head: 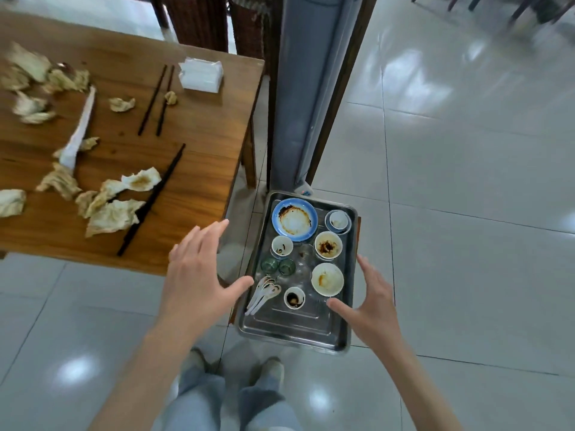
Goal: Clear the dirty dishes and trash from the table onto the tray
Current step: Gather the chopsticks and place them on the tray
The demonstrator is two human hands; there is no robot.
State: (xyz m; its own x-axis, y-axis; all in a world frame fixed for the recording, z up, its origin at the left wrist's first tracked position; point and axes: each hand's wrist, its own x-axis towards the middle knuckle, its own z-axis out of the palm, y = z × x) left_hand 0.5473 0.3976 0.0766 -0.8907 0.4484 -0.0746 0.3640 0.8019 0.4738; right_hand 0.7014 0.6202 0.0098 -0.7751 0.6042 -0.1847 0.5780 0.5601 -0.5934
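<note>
Glossy pale tiled floor, wooden table.

Crumpled napkins cut by left edge, far chairs blurred — top-cropped

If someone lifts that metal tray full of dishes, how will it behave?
The metal tray likely stays stiff but feels heavy, loaded with the blue plate and bowls. Its shiny surface looks slick, so the white spoons may slide if it tilts.

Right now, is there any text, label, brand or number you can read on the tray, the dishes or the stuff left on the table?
None readable.
Napkin pack on the table: white wrapper, no print legible.
Small white and blue item behind the tray: markings too small and blurred to read.
Blue-rimmed plate, bowls and cups: no lettering seen.
</note>
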